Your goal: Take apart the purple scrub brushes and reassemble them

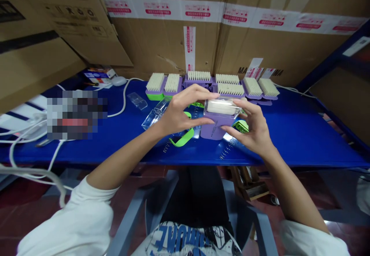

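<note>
Both hands hold a purple brush (pixel 214 127) with a transparent cap (pixel 223 105) over its cream bristles, just above the table's front part. My left hand (pixel 185 111) grips its left side, fingers on the cap's top edge and thumb on the purple body. On the right side, my right hand (pixel 253 123) pinches cap and body likewise. Beneath them lie a green curved frame (pixel 182 139), a smaller green part (pixel 241 125) and metal springs (pixel 227 148). Left of my left hand are loose transparent covers (pixel 153 118), partly hidden by it.
Behind my hands stands a row of several bristle brushes (pixel 229 89) with purple and green bodies. Tall cardboard (pixel 162 44) walls the blue table (pixel 303 132) at the back. White cables (pixel 125 98) run on the left, near a blurred-out patch (pixel 76 113).
</note>
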Demonstrator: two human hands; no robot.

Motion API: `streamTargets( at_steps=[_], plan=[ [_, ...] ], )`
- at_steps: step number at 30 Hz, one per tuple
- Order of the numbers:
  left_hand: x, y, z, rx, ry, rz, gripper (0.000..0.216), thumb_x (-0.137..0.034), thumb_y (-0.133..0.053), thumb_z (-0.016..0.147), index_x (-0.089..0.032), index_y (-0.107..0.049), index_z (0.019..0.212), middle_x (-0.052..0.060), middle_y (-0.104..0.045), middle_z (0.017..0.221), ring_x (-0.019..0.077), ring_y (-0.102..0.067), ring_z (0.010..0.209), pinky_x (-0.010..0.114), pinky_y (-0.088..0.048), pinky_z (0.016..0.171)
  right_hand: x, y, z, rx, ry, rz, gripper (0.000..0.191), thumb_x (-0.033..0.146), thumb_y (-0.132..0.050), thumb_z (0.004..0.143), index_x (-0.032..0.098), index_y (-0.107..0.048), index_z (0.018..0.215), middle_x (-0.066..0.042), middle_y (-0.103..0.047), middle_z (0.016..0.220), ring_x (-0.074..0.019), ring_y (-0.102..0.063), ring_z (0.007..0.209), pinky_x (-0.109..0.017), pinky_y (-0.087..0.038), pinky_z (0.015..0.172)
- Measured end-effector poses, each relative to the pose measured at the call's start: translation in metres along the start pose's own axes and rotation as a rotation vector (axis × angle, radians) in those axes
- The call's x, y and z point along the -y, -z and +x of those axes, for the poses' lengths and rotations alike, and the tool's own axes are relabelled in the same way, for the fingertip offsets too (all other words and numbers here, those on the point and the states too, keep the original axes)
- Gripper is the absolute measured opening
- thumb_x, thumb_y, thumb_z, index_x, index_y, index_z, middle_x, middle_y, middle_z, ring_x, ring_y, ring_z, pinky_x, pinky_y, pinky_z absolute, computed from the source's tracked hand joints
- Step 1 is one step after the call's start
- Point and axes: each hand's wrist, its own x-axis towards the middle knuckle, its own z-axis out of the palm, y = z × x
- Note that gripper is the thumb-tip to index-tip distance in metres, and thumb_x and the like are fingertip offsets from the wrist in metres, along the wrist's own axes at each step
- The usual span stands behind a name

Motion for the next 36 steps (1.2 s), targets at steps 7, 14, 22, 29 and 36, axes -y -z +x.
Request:
streamTargets(
  at_steps=[7,14,22,29,36],
  plan=[
    [-0.006,-0.007,-0.006,0.009,0.070,-0.093,0.060,-0.059,-0.093,0.103,-0.041,-0.072,0.156,0.006,-0.083,0.148,0.0303,-0.081,0.134,0.048,-0.073,0.099,0.005,-0.005,0.000,-0.011,-0.054,0.071,0.069,0.041,-0.086,0.105,0.044,-0.058,0.167,-0.007,-0.070,0.164,-0.0360,-0.070,0.156,-0.052,-0.078,0.104],
    [0.041,0.040,-0.005,-0.297,0.076,-0.146,0.070,-0.079,-0.078,0.108,-0.040,-0.044,0.156,-0.005,-0.062,0.165,0.0235,-0.061,0.149,0.053,-0.052,0.128,0.024,0.029,0.091,0.062,-0.222,0.302,0.088,0.061,-0.084,0.105,0.041,-0.044,0.181,-0.010,-0.068,0.172,-0.0329,-0.074,0.149,-0.049,-0.072,0.115],
    [0.086,0.064,-0.012,-0.345,0.364,-0.151,0.078,-0.089,-0.072,0.105,-0.048,-0.033,0.160,-0.004,-0.057,0.170,0.0249,-0.055,0.160,0.058,-0.051,0.136,0.008,-0.006,0.176,0.554,-0.560,0.701,0.070,0.068,-0.088,0.094,0.017,-0.075,0.140,-0.011,-0.089,0.118,-0.0256,-0.085,0.089,-0.040,-0.076,0.069],
    [0.118,0.091,-0.035,-0.346,0.664,0.493,0.076,-0.069,-0.096,0.090,-0.030,-0.065,0.147,0.017,-0.065,0.160,0.0449,-0.055,0.163,0.074,-0.043,0.140,-0.040,0.025,0.202,0.372,-0.392,-0.338,0.102,0.024,-0.108,0.075,0.007,-0.068,0.167,-0.020,-0.081,0.150,-0.0387,-0.078,0.136,-0.060,-0.060,0.129],
    [0.144,0.118,-0.060,-0.301,1.079,0.644,0.082,-0.064,-0.099,0.086,-0.019,-0.069,0.149,0.026,-0.068,0.164,0.0520,-0.057,0.165,0.070,-0.040,0.142,-0.115,0.011,0.191,0.440,-0.396,-0.306,0.089,0.032,-0.113,0.061,0.013,-0.084,0.143,-0.017,-0.089,0.127,-0.0452,-0.083,0.118,-0.068,-0.067,0.116]
  ],
)
